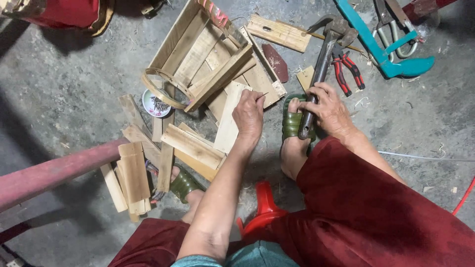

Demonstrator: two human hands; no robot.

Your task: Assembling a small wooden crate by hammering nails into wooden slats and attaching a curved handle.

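Observation:
My left hand [249, 114] pinches a thin nail [261, 95] and rests on a pale wooden slat [228, 117] that leans against a crate-like frame of wooden slats [198, 54]. My right hand [329, 110] is closed around the handle of a metal hammer [320, 69], whose head points away from me near the top of the view. Below that hand my foot sits in a green sandal [292, 121]. The nail tip touches the slat's upper end.
Loose wooden slats [193, 146] and a stack of short boards [132, 178] lie on the concrete floor. Red-handled pliers [346, 69], a teal saw-like tool [381, 49], a small patterned dish [156, 104], a red stool [264, 207] and a pink bar [54, 170] surround me.

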